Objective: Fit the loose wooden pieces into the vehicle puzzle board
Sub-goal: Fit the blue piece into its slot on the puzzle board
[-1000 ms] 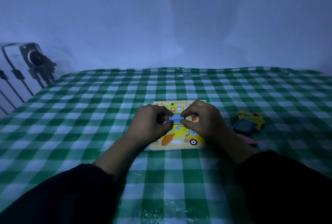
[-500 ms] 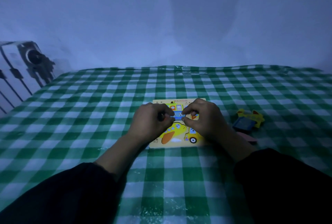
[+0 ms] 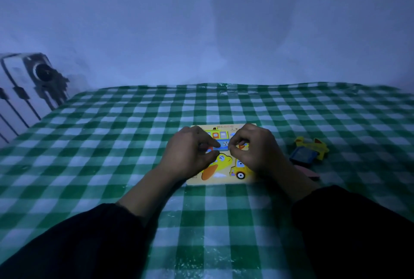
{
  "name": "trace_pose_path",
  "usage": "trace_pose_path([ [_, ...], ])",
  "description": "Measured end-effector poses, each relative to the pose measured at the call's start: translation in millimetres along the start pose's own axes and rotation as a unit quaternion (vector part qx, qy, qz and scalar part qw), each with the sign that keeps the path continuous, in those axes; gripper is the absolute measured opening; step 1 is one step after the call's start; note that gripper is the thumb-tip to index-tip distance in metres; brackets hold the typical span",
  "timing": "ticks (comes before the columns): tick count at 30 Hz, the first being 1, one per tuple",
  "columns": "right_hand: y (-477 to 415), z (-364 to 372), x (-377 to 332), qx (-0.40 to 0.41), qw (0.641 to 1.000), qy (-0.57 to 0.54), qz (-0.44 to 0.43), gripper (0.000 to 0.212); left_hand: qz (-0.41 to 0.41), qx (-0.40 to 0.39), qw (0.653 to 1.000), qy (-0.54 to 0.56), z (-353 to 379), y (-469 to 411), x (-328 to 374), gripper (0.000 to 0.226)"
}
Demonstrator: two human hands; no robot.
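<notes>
The vehicle puzzle board (image 3: pixel 220 180) lies flat on the green checked cloth in front of me, with a yellow plane and a yellow car in its near half. A blue boat piece (image 3: pixel 221 144) sits over the board's middle. My left hand (image 3: pixel 190 152) pinches its left end and my right hand (image 3: pixel 255 148) pinches its right end. My fingers hide most of the piece. Loose pieces lie right of the board: a yellow one (image 3: pixel 313 145), a dark blue one (image 3: pixel 302 155) and a pink one (image 3: pixel 308 172).
The green and white checked cloth (image 3: pixel 112 144) covers the whole table. A pale wall stands right behind the far edge. A white radiator with a dark knob (image 3: pixel 42 72) is at the far left, off the table.
Both hands have stayed over the board's middle, shifting only slightly; the fingertips have drawn closer around the blue piece. The view has tilted a little.
</notes>
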State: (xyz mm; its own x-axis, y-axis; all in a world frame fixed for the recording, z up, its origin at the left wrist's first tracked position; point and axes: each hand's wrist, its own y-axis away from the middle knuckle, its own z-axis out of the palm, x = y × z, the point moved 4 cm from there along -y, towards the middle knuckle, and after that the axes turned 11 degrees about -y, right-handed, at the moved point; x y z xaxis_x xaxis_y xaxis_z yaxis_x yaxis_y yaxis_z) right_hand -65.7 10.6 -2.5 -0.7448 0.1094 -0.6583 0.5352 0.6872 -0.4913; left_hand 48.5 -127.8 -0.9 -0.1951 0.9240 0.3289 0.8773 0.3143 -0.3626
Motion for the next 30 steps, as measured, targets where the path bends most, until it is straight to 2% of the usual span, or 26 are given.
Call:
trace_pose_path([
  [7, -4, -16, -5, 0.005, 1.000, -0.019, 0.004, 0.006, 0.048, -0.007, 0.998, -0.045, -1, -4, 17, 0.034],
  [15, 8, -53, 3, -0.009, 0.998, 0.060, -0.006, 0.017, 0.078, -0.030, 0.994, -0.064, 5, -22, 62, 0.049],
  [20, 21, -85, 12, -0.009, 0.992, 0.122, -0.027, 0.020, 0.097, -0.045, 0.993, -0.056, 18, -31, 92, 0.048],
  [24, 35, -110, 29, -0.025, 0.988, 0.150, -0.007, 0.027, 0.102, -0.063, 0.992, -0.044, 30, -33, 110, 0.045],
  [30, 44, -124, 52, -0.103, 0.977, 0.188, 0.008, 0.036, 0.103, -0.069, 0.991, -0.047, 50, -35, 127, 0.041],
])
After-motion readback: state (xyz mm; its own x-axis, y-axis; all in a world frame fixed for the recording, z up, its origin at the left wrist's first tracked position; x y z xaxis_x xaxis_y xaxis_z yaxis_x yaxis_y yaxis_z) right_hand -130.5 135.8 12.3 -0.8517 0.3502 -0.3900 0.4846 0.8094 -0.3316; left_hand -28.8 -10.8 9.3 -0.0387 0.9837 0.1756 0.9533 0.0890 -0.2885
